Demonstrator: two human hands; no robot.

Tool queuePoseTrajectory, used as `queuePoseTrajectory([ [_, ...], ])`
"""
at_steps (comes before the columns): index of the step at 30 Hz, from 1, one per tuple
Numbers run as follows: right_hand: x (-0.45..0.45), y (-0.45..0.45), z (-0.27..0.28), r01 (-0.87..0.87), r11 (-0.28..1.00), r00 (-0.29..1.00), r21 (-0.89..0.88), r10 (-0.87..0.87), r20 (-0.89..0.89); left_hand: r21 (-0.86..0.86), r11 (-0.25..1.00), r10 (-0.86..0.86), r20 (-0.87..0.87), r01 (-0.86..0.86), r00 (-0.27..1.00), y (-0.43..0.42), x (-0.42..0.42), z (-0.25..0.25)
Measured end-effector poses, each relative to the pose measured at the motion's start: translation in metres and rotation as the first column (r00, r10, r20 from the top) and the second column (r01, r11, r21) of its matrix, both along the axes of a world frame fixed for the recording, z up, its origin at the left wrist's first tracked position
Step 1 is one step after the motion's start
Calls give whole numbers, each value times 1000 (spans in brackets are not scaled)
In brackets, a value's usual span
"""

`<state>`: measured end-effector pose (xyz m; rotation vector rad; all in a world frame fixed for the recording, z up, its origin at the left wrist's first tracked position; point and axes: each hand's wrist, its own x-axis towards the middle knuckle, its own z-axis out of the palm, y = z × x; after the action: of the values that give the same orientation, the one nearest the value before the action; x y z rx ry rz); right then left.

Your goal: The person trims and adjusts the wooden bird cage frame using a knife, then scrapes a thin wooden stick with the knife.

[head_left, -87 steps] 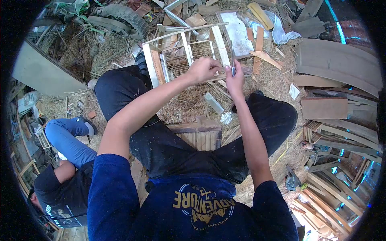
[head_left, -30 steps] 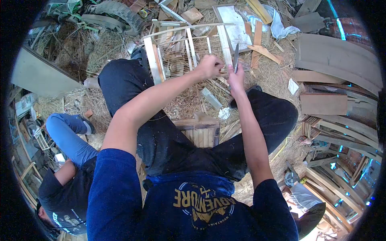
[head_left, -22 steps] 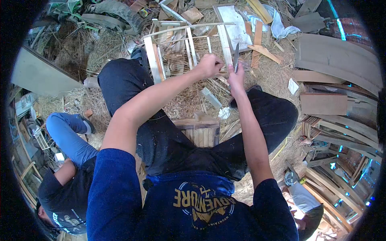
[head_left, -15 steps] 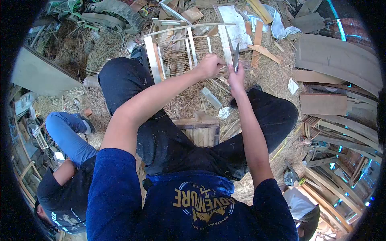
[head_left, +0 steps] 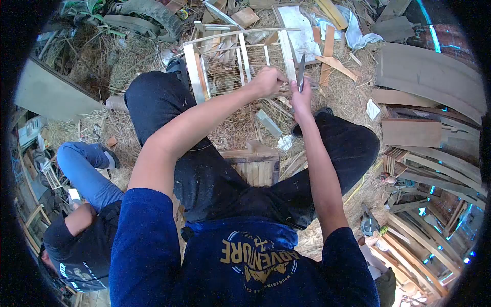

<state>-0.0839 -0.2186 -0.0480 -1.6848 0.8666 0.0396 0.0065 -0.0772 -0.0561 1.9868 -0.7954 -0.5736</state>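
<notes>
Two hands [head_left: 267,83], right [head_left: 302,99] holding knife [head_left: 301,69], barred wooden frame [head_left: 286,53]

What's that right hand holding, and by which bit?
The right hand holds a knife by its handle end, with the blade sticking out.

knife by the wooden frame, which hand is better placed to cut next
Right, most likely: the right hand grips the knife beside the wooden frame, while the left hand, fingers curled, shows no blade.

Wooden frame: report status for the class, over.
Right hand grips knife. Left hand at wooden frame, grip unclear. Scrap wood beside frame, not between hands.
</notes>
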Motion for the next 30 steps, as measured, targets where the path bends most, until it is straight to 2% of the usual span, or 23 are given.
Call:
queuePoseTrajectory([
  [8, -2, -3, -14, -57, 993, 995, -102, 65, 74, -6, 1000, 28, 41, -27, 999, 2, 0, 7],
  [11, -1, 1, -8, -47, 992, 994, -117, 58, 93, 13, 999, 33, -16, -32, 999, 3, 1, 13],
  [14, -1, -2, -11, -53, 993, 996, -104, 60, 65, -27, 999, 47, -6, -47, 999, 2, 1, 4],
  [17, -1, -1, -10, -49, 993, 995, -111, 58, 79, 2, 999, 35, -74, -35, 997, 5, 2, 17],
  [20, -1, 0, -9, -38, 995, 996, -96, 46, 78, -35, 997, 63, -92, -67, 994, 2, 1, 5],
  [23, 1, 3, 1, 2, 1000, 998, -20, -1, 59, -35, 996, 77, -120, -81, 990, 3, 1, 10],
  [26, 2, 3, 5, -10, 999, 1000, -30, 11, 30, -27, 997, 77, -33, -78, 996, 2, 1, 5],
  [30, 1, 3, 1, -14, 1000, 997, -25, 15, 72, -4, 998, 66, -48, -66, 997, 2, 2, 6],
])
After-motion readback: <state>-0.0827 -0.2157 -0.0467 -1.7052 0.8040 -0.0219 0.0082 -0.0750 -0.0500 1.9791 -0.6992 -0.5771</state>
